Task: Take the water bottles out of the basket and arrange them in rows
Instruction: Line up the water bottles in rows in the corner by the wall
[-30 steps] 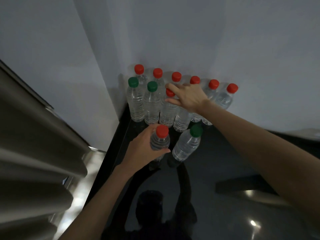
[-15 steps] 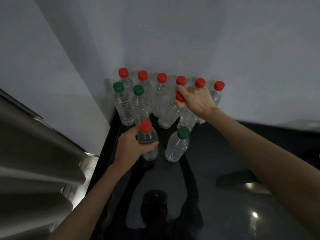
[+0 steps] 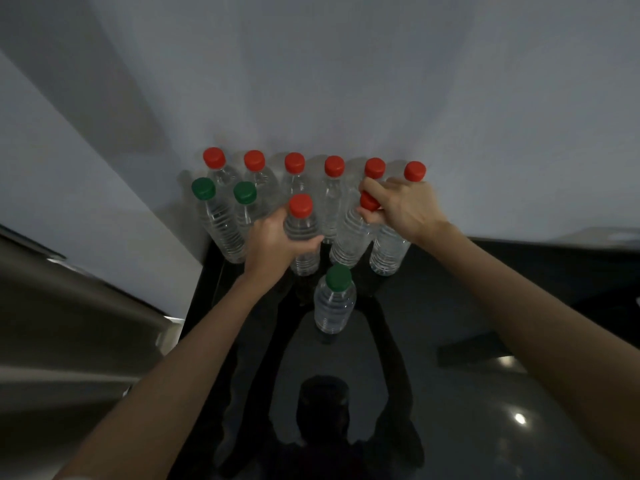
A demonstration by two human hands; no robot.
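Clear water bottles stand on a glossy black counter in the wall corner. A back row of several red-capped bottles lines the wall. In front of it stand two green-capped bottles. My left hand grips a red-capped bottle by its shoulder, upright in the second row beside them. My right hand pinches the neck of another red-capped bottle, which leans. A further bottle stands under that hand, its cap hidden. A lone green-capped bottle stands nearer me. No basket is in view.
White walls meet behind the bottles. A steel ribbed surface runs along the left below the counter edge. The counter reflects my arms and head. A dark flat shape lies on the counter at the right.
My left hand has carried its red-capped bottle away from me into the second row, past the lone green-capped bottle. My right hand has shifted its bottle to the right.
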